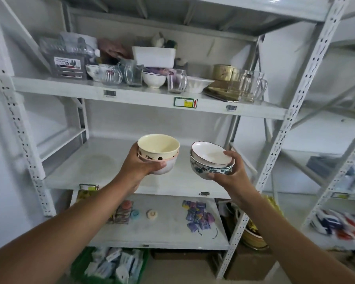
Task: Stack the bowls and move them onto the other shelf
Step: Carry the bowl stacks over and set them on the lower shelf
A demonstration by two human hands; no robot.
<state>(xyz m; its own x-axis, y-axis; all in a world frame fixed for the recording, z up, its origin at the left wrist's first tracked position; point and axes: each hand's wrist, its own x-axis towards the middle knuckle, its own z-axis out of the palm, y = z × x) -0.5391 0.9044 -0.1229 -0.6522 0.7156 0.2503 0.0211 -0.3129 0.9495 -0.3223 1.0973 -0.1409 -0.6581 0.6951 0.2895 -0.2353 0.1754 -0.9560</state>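
My left hand (140, 163) grips a stack of two bowls: a cream bowl (158, 145) nested in a pink-rimmed white bowl (166, 166). My right hand (232, 171) holds a second stack, a white bowl with a dark rim (210, 153) tilted inside a blue floral bowl (205, 170); its thumb rests on the inner bowl's rim. Both stacks hang in the air in front of the middle shelf (111, 173), a bare white board. The shelf above (148, 97) carries more bowls and glasses.
The upper shelf is crowded with glass mugs (177, 80), a white bowl (154, 79), a white tub (154, 56) and gold tins (223, 72). The lower shelf holds purple packets (198, 216) and tape rolls. A perforated upright (275, 152) stands just to the right.
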